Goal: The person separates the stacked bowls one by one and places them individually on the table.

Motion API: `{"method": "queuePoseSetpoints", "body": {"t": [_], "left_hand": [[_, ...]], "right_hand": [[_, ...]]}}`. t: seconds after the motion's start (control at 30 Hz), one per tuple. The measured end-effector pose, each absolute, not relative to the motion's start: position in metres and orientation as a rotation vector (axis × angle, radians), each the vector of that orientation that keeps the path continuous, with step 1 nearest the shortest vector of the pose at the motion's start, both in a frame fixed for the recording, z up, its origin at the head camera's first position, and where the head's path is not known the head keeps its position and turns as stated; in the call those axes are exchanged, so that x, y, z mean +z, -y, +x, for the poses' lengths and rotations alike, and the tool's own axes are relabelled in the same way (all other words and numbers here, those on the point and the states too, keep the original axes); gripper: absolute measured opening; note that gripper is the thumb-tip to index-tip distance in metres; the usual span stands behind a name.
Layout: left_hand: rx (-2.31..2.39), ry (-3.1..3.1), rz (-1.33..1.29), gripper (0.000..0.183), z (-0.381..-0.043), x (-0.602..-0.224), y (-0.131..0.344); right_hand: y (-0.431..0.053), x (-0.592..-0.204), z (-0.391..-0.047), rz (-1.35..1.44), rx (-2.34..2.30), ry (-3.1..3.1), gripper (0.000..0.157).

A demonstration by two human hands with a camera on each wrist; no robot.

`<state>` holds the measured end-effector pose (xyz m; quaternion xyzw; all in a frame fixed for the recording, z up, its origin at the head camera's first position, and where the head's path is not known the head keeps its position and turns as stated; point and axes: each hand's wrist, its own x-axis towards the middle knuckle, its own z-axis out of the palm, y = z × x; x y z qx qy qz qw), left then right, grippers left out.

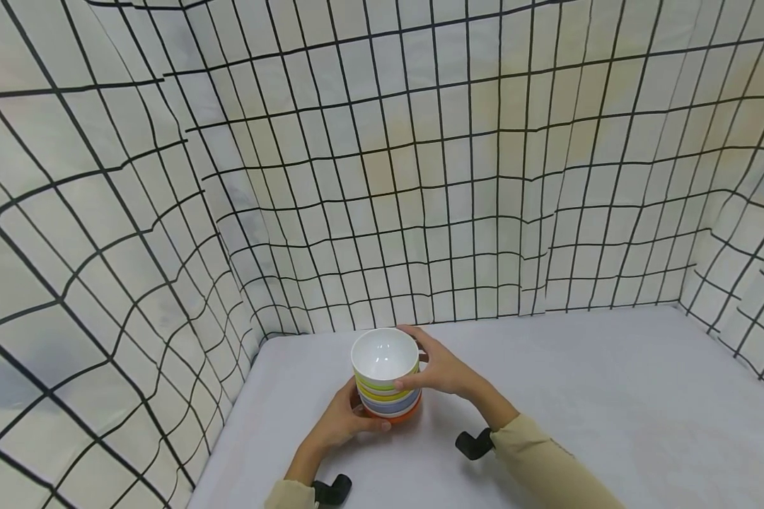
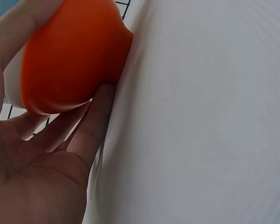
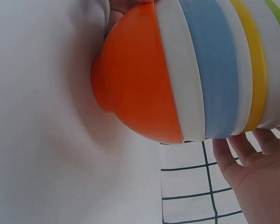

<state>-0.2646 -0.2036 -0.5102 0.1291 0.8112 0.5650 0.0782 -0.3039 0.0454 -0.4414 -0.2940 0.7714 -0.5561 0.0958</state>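
A stack of nested bowls, white inside, stands upright on the table. The orange bowl [image 3: 135, 79] is lowest, followed upward by the blue bowl [image 3: 212, 70], the yellow bowl [image 3: 255, 65] and the green bowl [image 3: 277, 13] on top. From the near left, my left hand [image 1: 344, 423] holds the orange bowl low down, thumb on its side and a fingertip by its foot in the left wrist view. My right hand [image 1: 444, 367] grips the upper stack from the right. Its thumb lies at the green band, and its other fingers reach round the far side.
The table [image 1: 586, 396] has a white cover. A wall of white sheeting behind black netting [image 1: 382, 170] rises along the back and both sides, with the stack not far from the back edge. Dark wrist-worn devices [image 1: 474, 444] stick out beside the sleeves.
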Motion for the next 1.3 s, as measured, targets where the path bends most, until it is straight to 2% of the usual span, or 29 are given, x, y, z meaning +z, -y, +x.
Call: {"method": "queuePoseSetpoints", "body": {"t": [0.23,0.57,1.3], "left_hand": [[1.709,-2.401,0.376,0.098,-0.264,-0.510,0.204],[1.731,-2.378,0.372,0.099,-0.265,-0.510,0.204],[1.739,-2.345,0.363,0.095,-0.267,-0.514,0.204]], "right_hand": [[-0.043,-0.444,-0.306,-0.851,-1.663,-2.263,0.105],[-0.043,-0.442,-0.305,-0.870,-1.692,-2.240,0.095],[-0.057,-0.421,-0.302,-0.911,-1.879,-2.270,0.097]]}}
